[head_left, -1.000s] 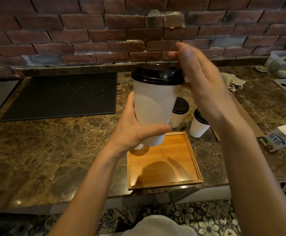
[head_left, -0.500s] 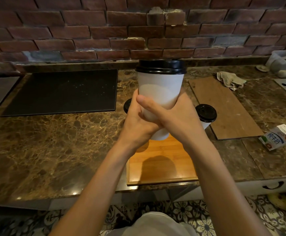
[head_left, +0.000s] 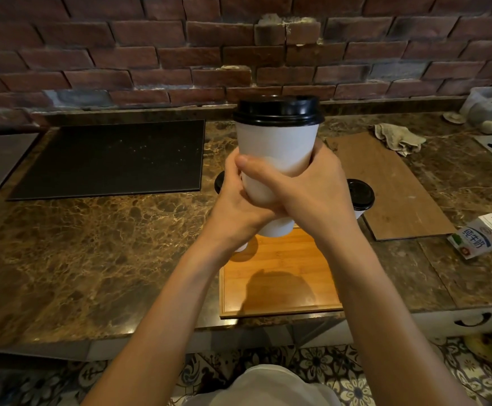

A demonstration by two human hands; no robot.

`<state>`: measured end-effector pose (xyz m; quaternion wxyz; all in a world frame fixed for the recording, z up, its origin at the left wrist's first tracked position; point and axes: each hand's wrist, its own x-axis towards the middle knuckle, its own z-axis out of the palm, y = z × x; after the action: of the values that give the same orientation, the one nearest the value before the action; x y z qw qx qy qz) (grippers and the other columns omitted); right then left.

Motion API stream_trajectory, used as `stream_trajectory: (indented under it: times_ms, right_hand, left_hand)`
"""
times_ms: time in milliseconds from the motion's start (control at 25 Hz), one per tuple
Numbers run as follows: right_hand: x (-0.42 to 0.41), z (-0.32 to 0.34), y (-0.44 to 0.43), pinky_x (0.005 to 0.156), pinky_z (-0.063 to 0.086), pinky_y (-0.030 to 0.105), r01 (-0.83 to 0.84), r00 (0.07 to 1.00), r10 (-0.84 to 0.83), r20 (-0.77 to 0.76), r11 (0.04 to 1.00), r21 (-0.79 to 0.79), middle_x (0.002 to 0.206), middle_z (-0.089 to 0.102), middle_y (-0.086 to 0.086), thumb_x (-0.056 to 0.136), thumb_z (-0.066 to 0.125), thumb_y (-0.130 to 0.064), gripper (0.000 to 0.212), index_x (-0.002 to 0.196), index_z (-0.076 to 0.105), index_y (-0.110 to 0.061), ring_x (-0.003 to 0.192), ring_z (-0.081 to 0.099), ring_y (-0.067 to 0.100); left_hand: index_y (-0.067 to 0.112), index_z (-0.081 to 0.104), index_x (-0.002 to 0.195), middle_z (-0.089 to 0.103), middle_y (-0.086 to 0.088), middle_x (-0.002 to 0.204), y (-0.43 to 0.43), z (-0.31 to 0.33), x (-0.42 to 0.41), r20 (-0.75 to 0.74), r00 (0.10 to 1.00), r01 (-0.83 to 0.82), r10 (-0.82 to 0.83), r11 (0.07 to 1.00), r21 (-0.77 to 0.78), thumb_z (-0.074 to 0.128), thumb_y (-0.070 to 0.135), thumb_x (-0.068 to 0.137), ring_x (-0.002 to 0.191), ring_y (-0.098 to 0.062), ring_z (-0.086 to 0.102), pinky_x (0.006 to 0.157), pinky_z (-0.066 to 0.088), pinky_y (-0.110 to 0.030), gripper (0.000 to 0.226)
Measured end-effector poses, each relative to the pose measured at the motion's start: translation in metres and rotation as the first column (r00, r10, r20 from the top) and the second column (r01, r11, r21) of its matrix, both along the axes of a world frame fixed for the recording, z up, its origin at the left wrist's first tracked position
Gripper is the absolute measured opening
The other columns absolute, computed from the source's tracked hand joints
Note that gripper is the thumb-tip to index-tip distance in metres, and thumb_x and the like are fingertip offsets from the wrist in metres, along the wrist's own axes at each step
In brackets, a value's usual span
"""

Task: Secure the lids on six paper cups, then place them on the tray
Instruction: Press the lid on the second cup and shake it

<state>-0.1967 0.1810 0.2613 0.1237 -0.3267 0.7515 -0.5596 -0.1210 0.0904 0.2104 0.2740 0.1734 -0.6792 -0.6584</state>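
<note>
A flat black rectangular mat (head_left: pixel 107 159) lies on the left of the brown marble counter (head_left: pixel 92 244). Just right of it, the black lid of a mostly hidden white cup (head_left: pixel 219 183) peeks out from behind the left hand (head_left: pixel 236 206). This hand's fingers curl round the lower half of a tall white paper cup (head_left: pixel 274 159). The cup is upright in the air above the far end of the square bamboo tray (head_left: pixel 280 276), and a black plastic lid (head_left: pixel 278 111) sits on its rim. The right hand (head_left: pixel 312 189) grips the same cup from the other side, its thumb laid across the front. Behind that wrist stands another black-lidded white cup (head_left: pixel 360 197), beside a thin brown wooden board (head_left: pixel 391 183). A crumpled beige cloth (head_left: pixel 398 139) lies at the board's far end. A small blue-and-white milk carton (head_left: pixel 482 240) lies on its side further right.
</note>
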Motion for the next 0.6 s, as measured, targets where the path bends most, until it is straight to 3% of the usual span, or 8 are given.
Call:
stream_trajectory:
  times_ms: [120,240,360,480,600]
  right_hand:
    - [-0.003,0.003,0.001,0.077,0.06,0.037,-0.041,0.998,0.042,0.052,0.999,-0.029,0.106,0.065,-0.006,0.065,0.082,-0.054,0.073,0.123,0.054,-0.019,0.095,0.066,0.009]
    - [-0.007,0.005,0.003,0.077,0.061,0.037,-0.11,0.986,0.118,0.116,0.991,-0.07,0.105,0.067,-0.006,0.069,0.083,-0.045,0.065,0.122,0.057,-0.02,0.095,0.067,0.008]
    - [-0.013,0.006,0.005,0.078,0.061,0.035,-0.193,0.966,0.207,0.155,0.976,-0.1,0.105,0.068,-0.004,0.069,0.08,-0.042,0.062,0.122,0.058,-0.019,0.096,0.068,0.01]
    - [-0.019,0.008,0.008,0.073,0.057,0.026,-0.325,0.923,0.342,0.175,0.938,-0.121,0.102,0.07,-0.001,0.072,0.075,-0.035,0.051,0.117,0.062,-0.016,0.093,0.069,0.011]
    - [-0.023,0.006,0.013,0.071,0.054,0.021,-0.419,0.878,0.442,0.185,0.895,-0.151,0.095,0.072,-0.005,0.076,0.072,-0.026,0.036,0.11,0.064,-0.019,0.09,0.07,0.009]
  left_hand:
    - [0.011,0.044,0.131,0.063,-0.009,0.118,-0.005,0.01,0.003,0.058,0.995,0.088,-0.087,0.996,-0.02,0.082,0.019,0.055,0.105,-0.018,0.064,0.085,0.055,-0.032,0.085]
    - [0.009,0.054,0.12,0.067,-0.007,0.107,-0.009,0.015,0.007,0.075,0.984,0.168,-0.164,0.984,-0.052,0.08,0.021,0.061,0.098,-0.016,0.067,0.08,0.055,-0.028,0.066]
    - [0.008,0.054,0.121,0.067,-0.006,0.107,-0.012,0.017,0.009,0.066,0.974,0.22,-0.218,0.975,-0.021,0.078,0.022,0.067,0.1,-0.02,0.066,0.083,0.055,-0.034,0.06]
    - [0.009,0.055,0.12,0.069,0.001,0.103,-0.016,0.017,0.011,0.06,0.957,0.284,-0.283,0.959,-0.009,0.074,0.025,0.067,0.1,-0.017,0.066,0.078,0.053,-0.025,0.059]
    - [0.022,0.056,0.117,0.068,0.009,0.105,-0.015,0.015,0.012,0.058,0.945,0.322,-0.323,0.946,0.02,0.076,0.024,0.064,0.103,-0.015,0.064,0.078,0.052,-0.023,0.057]
